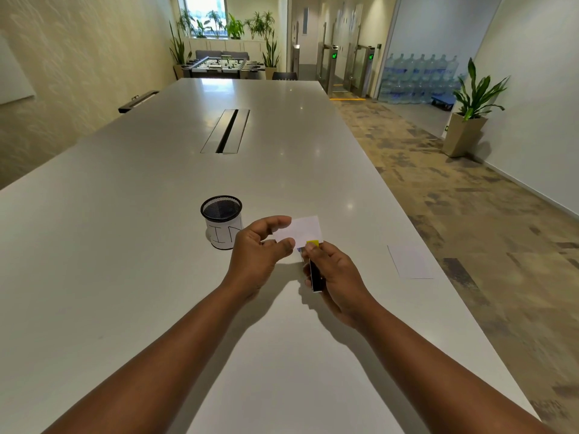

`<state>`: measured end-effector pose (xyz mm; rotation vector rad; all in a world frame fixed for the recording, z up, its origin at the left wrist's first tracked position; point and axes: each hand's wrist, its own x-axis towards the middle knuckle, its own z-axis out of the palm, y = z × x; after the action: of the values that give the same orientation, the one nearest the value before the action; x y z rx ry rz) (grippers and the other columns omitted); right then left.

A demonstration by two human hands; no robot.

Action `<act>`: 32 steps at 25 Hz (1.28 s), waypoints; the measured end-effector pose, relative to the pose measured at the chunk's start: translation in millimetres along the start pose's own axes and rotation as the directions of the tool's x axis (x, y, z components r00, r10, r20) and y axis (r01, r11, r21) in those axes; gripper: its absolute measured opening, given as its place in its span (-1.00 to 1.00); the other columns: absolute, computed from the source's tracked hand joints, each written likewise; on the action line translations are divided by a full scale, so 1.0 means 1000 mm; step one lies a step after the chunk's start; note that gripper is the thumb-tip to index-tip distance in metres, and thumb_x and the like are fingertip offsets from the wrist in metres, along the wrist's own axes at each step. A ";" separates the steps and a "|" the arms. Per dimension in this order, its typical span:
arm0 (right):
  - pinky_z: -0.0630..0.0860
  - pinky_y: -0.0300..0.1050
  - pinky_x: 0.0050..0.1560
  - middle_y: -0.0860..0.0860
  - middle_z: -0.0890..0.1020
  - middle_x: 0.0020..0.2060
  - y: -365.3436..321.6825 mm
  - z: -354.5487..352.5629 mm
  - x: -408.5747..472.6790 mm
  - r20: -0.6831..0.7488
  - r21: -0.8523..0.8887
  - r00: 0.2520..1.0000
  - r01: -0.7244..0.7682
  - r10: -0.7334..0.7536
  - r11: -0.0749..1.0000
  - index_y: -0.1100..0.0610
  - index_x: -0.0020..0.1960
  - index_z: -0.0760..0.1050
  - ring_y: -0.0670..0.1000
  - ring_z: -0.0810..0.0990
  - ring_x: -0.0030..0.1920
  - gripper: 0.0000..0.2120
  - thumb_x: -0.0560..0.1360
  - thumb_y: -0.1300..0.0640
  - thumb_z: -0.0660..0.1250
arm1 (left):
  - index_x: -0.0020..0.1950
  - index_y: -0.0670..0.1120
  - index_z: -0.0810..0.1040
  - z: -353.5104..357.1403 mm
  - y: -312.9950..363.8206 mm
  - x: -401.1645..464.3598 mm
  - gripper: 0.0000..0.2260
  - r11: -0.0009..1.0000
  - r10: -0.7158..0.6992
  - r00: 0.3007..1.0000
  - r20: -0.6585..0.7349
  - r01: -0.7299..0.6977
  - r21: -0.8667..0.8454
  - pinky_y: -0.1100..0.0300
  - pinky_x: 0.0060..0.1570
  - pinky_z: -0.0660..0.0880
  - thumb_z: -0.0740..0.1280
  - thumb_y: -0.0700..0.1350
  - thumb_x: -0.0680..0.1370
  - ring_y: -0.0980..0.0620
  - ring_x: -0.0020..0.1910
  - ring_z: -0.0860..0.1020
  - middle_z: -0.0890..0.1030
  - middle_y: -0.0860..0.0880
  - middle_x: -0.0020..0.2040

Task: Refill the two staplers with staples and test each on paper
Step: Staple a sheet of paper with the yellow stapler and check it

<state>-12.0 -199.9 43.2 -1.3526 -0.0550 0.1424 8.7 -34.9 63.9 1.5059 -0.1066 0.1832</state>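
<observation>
My right hand (332,270) grips a small stapler (315,274) with a black body and a yellow front end, held above the white table (125,245). My left hand (260,245) pinches a small white paper slip (304,230) between thumb and forefinger. The slip's near edge sits at the stapler's yellow tip. A second white sheet of paper (410,261) lies flat on the table to the right. No second stapler shows.
A black mesh pen cup (221,220) with a white paper label stands just left of my hands. A cable slot (226,130) runs down the table's middle. The table's right edge is close, with carpet and a potted plant (470,117) beyond.
</observation>
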 end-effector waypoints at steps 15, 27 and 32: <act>0.57 -0.11 -0.17 0.00 0.64 -0.18 -0.007 0.010 0.006 0.042 0.129 0.999 -0.034 0.029 0.991 0.11 0.15 0.67 -0.05 0.59 -0.19 -0.65 0.42 -0.02 0.51 | 0.05 0.05 0.73 -0.006 -0.004 -0.002 -0.79 0.994 -0.105 0.994 0.007 0.105 0.013 -0.14 0.05 0.63 0.45 -0.25 0.56 0.03 -0.18 0.60 0.65 0.03 -0.26; 0.56 -0.08 -0.25 0.05 0.65 -0.19 -0.003 0.014 0.014 0.023 0.133 0.999 -0.040 0.038 0.990 0.14 0.10 0.68 0.00 0.57 -0.23 -0.63 0.36 0.01 0.55 | 0.01 -0.02 0.70 -0.010 0.004 -0.002 -0.84 0.977 -0.200 0.980 0.010 0.200 -0.070 0.07 -0.07 0.67 0.46 -0.27 0.54 0.03 -0.17 0.74 0.77 -0.05 -0.13; 0.54 -0.11 -0.29 0.06 0.63 -0.25 0.004 0.012 0.015 -0.015 0.105 1.000 -0.008 0.009 0.994 0.22 0.13 0.65 0.00 0.56 -0.28 -0.74 0.50 0.11 0.47 | 0.03 -0.07 0.68 -0.011 -0.003 -0.002 -0.88 0.975 -0.219 0.976 0.008 0.219 -0.039 0.15 -0.11 0.68 0.48 -0.26 0.53 0.04 -0.15 0.74 0.78 -0.04 -0.11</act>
<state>1.1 -185.1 40.9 -1.2493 -0.0281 0.1399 6.4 -24.4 59.8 1.4668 0.0533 0.0014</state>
